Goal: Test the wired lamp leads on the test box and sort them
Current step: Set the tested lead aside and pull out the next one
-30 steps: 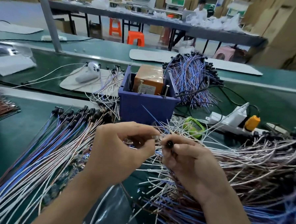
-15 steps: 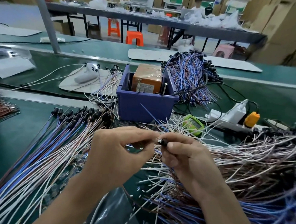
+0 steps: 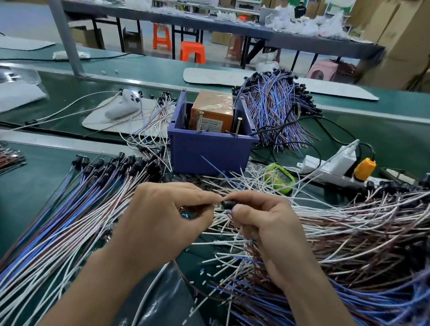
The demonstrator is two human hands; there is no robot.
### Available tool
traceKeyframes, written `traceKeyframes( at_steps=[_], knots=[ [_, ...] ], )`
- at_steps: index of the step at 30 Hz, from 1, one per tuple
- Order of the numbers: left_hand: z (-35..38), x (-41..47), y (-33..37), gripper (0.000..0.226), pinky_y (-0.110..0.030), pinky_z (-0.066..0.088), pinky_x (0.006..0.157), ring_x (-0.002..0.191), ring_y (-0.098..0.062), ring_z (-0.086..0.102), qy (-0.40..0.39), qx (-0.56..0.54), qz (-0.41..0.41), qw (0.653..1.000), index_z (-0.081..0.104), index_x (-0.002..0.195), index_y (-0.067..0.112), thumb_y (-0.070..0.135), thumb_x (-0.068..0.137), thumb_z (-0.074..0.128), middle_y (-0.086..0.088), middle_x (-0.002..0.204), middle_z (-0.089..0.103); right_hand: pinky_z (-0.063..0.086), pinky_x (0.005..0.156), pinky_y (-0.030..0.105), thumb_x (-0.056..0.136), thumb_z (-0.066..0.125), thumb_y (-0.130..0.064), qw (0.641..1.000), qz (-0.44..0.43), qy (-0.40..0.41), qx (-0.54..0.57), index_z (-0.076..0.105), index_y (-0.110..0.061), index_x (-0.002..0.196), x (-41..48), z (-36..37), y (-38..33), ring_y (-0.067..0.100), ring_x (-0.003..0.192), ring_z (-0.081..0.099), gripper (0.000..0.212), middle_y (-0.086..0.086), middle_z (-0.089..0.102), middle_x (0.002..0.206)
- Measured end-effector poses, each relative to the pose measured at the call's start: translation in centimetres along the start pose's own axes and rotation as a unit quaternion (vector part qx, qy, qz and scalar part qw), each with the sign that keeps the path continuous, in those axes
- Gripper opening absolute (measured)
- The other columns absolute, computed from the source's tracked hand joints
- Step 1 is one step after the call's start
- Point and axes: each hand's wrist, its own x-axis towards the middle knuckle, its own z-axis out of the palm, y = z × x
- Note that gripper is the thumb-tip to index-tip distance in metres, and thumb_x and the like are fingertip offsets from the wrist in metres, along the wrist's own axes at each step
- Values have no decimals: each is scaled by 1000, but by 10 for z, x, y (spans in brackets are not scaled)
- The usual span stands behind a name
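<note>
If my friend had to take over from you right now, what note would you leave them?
Left hand and right hand: both pinch one lead by its black end.
Test box: behind the hands, this lead not on it yet.
Neat row on the left looks sorted; tangled heap on the right looks untested.
Left to do: test this lead, sort it, go on through the heap.

Left hand [image 3: 161, 217] and right hand [image 3: 265, 222] meet, fingers [image 3: 197, 195] pinching.

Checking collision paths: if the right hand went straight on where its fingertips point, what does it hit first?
The left hand, likely: the right hand points leftward at it, both pinching the black lamp socket between them. Depth unclear.
</note>
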Motion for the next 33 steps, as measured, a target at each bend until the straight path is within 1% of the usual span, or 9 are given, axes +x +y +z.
traceKeyframes(
  at_steps=[2,5,9,12,17,22,26,30,33],
  knots=[
    [1,-1,-1,24,-5,51,79,84,15,68,6,0,-9,1000,84,97,26,14,77,78,23,91,75,31,49,19,70,68,-13,1000,4,6,-4,82,-18,85,0,1,-1,26,67,38,22,9,60,66],
    [2,-2,-3,23,-5,52,77,81,15,68,3,3,-27,1000,84,95,28,18,76,76,23,88,76,33,51,21,73,70,-9,1000,-6,9,-17,82,-18,85,-1,2,-1,26,67,42,19,7,61,65],
    [2,-1,-6,23,-8,53,69,75,13,69,-23,-7,-51,998,84,95,32,22,76,78,24,85,77,40,51,12,87,66,9,998,-34,13,-51,82,-16,84,-3,2,-2,7,53,52,30,1,64,60],
    [3,0,-8,23,-8,53,67,75,12,70,-26,-25,-67,997,83,97,34,23,78,81,29,86,75,39,50,12,90,66,6,997,-35,16,-65,82,-20,85,-3,3,-2,4,49,50,31,2,63,59],
    [12,-2,-2,41,-13,55,66,73,5,72,-10,-97,-121,988,70,105,56,26,78,77,31,80,74,35,47,10,92,66,3,995,-47,21,-80,82,-25,88,-2,2,0,1,45,45,33,4,62,58],
    [15,0,1,46,-4,46,60,67,10,68,8,-42,-131,990,62,106,63,29,79,76,41,76,68,35,46,10,91,68,1,989,-72,42,-122,81,-27,87,-1,6,2,1,43,45,31,-1,62,55],
    [16,-1,4,48,-7,49,60,68,11,67,-5,-9,-135,991,59,118,59,32,80,73,41,84,68,40,52,12,89,72,-4,976,-81,70,-190,82,-23,85,-2,5,3,0,49,54,22,-9,66,57],
    [16,-2,-3,50,-11,54,63,69,6,71,-4,-65,-157,985,69,107,55,14,82,83,31,76,73,38,49,13,89,71,-4,979,-73,60,-179,82,-23,86,-2,3,3,2,48,50,22,-5,65,56],
    [18,-1,-6,43,-25,60,67,66,-4,74,-21,-111,-205,972,76,95,51,10,83,83,17,69,75,38,49,14,90,70,-4,981,-73,59,-169,81,-26,87,-2,1,3,2,48,48,25,-2,65,57]
  ],
)
